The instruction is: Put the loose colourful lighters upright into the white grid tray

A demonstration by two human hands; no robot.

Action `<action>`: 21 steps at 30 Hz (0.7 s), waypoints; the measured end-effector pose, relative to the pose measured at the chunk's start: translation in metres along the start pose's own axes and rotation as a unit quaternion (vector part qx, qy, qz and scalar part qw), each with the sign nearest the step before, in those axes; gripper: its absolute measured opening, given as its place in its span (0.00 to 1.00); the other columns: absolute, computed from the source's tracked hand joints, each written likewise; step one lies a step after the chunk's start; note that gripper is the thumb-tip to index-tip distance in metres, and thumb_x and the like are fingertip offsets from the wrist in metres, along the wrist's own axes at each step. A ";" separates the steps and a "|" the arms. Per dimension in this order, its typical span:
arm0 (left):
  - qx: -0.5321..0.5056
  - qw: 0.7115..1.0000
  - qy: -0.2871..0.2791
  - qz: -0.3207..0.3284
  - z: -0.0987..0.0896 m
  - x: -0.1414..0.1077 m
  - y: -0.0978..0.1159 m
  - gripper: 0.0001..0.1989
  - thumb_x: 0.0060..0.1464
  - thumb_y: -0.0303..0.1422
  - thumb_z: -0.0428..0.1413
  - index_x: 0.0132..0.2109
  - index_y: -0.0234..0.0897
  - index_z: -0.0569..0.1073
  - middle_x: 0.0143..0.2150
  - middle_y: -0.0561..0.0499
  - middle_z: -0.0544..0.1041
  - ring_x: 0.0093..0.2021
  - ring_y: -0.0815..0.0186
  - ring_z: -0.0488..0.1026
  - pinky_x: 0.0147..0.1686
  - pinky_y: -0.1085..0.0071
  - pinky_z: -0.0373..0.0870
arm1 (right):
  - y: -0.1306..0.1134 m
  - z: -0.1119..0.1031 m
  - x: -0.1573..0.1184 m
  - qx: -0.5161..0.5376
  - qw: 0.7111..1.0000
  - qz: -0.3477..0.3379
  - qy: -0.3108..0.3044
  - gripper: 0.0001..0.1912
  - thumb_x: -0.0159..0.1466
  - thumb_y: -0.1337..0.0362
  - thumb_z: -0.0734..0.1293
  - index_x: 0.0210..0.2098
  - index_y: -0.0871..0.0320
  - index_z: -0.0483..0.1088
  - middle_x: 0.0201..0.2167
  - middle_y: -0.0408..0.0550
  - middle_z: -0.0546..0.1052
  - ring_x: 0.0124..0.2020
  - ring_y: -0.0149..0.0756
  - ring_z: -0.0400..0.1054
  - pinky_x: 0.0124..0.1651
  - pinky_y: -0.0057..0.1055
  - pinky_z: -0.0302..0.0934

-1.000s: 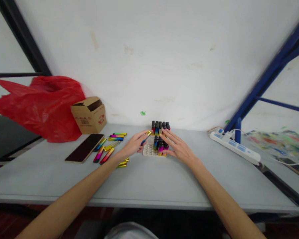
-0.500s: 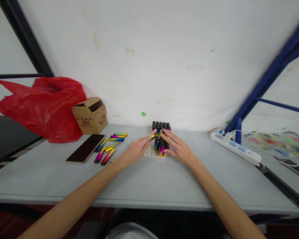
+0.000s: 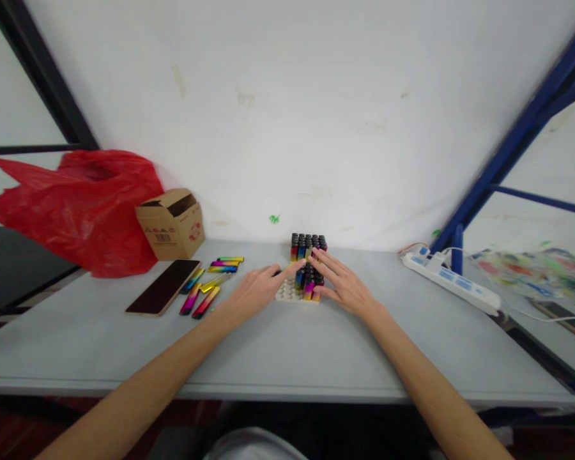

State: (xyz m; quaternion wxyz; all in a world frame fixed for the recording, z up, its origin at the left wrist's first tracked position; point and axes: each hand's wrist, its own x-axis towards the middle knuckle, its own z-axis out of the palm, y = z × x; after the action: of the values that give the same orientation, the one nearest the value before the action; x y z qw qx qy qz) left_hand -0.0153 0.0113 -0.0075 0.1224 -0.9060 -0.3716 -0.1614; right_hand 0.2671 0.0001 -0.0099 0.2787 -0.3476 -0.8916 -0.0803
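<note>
Several colourful lighters (image 3: pixel 308 289) with black tops stand upright in a white tray (image 3: pixel 287 295) that has round holes, some of them bare at its left. My left hand (image 3: pixel 261 286) is over the tray's left side, its index finger stretched out to the lighter tops and the other fingers curled; no lighter shows in it. My right hand (image 3: pixel 342 282) rests against the right side of the lighters, fingers spread. Behind them more black-topped lighters (image 3: pixel 309 241) stand in rows. Loose lighters (image 3: pixel 206 301) lie on the table at the left.
A dark phone (image 3: pixel 163 287) lies left of the loose lighters. Behind it are an open cardboard box (image 3: pixel 172 230) and a red plastic bag (image 3: pixel 96 217). At the right, a white power strip (image 3: pixel 453 281) with cables lies by the blue frame (image 3: pixel 498 160).
The yellowish lighter that was at my left fingertips no longer shows there. My left index finger has stretched forward over the lighter tops. My right hand has stayed nearly in place.
</note>
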 end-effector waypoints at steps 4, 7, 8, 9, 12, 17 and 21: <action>0.061 0.998 -0.006 -0.003 -0.004 0.001 0.002 0.40 0.62 0.20 0.46 0.76 0.48 0.47 0.40 0.48 0.73 0.37 0.63 0.74 0.39 0.71 0.71 | 0.000 0.000 0.000 -0.014 1.000 0.002 -0.004 0.38 0.73 0.48 0.61 0.76 0.46 0.41 0.77 0.49 0.48 0.76 0.45 0.45 0.74 0.50 0.52; 0.079 0.997 -0.007 -0.011 -0.003 0.001 0.001 0.39 0.62 0.21 0.47 0.76 0.48 0.47 0.40 0.48 0.73 0.36 0.63 0.74 0.38 0.71 0.71 | 0.000 -0.001 0.000 -0.030 1.000 0.004 -0.007 0.38 0.73 0.48 0.60 0.76 0.44 0.40 0.77 0.47 0.48 0.76 0.45 0.45 0.74 0.50 0.53; 0.082 0.997 -0.008 -0.012 -0.003 0.001 0.000 0.39 0.62 0.21 0.47 0.76 0.48 0.47 0.40 0.48 0.73 0.36 0.63 0.74 0.38 0.71 0.71 | 0.000 -0.001 0.000 -0.035 0.999 0.004 -0.005 0.38 0.73 0.48 0.60 0.76 0.44 0.40 0.77 0.47 0.48 0.76 0.45 0.45 0.74 0.50 0.53; 0.085 0.996 -0.010 -0.013 -0.003 0.001 0.000 0.39 0.62 0.21 0.47 0.76 0.48 0.47 0.40 0.48 0.73 0.36 0.63 0.74 0.37 0.71 0.71 | 0.000 -0.002 0.000 -0.041 0.999 0.004 -0.002 0.38 0.73 0.48 0.60 0.76 0.44 0.40 0.77 0.47 0.47 0.76 0.45 0.45 0.73 0.50 0.54; 0.085 0.996 -0.015 -0.017 -0.002 0.001 -0.001 0.39 0.63 0.21 0.47 0.76 0.49 0.47 0.41 0.48 0.73 0.36 0.62 0.74 0.37 0.70 0.71 | -0.001 -0.003 0.000 -0.065 0.998 0.004 0.009 0.38 0.73 0.47 0.60 0.75 0.44 0.42 0.77 0.47 0.46 0.77 0.46 0.43 0.73 0.51 0.53; 0.082 0.996 -0.022 -0.020 -0.004 0.002 0.001 0.39 0.63 0.21 0.47 0.76 0.50 0.48 0.42 0.47 0.74 0.37 0.62 0.75 0.37 0.71 0.70 | -0.004 -0.005 0.002 -0.107 0.994 0.020 0.028 0.37 0.71 0.46 0.63 0.74 0.40 0.46 0.77 0.43 0.44 0.77 0.49 0.39 0.75 0.55 0.45; 0.090 0.995 -0.030 -0.022 -0.005 0.002 0.002 0.39 0.63 0.21 0.48 0.76 0.50 0.47 0.42 0.48 0.73 0.37 0.63 0.75 0.36 0.71 0.69 | -0.006 -0.005 0.002 -0.116 0.992 0.027 0.036 0.37 0.70 0.46 0.63 0.74 0.40 0.48 0.77 0.43 0.45 0.77 0.50 0.39 0.76 0.55 0.44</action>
State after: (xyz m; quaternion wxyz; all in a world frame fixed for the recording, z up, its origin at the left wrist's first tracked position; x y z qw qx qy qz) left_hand -0.0137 0.0096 -0.0028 0.1886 -0.8873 -0.4084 -0.1022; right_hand 0.2642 -0.0046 -0.0041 0.2708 -0.3980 -0.8561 -0.1879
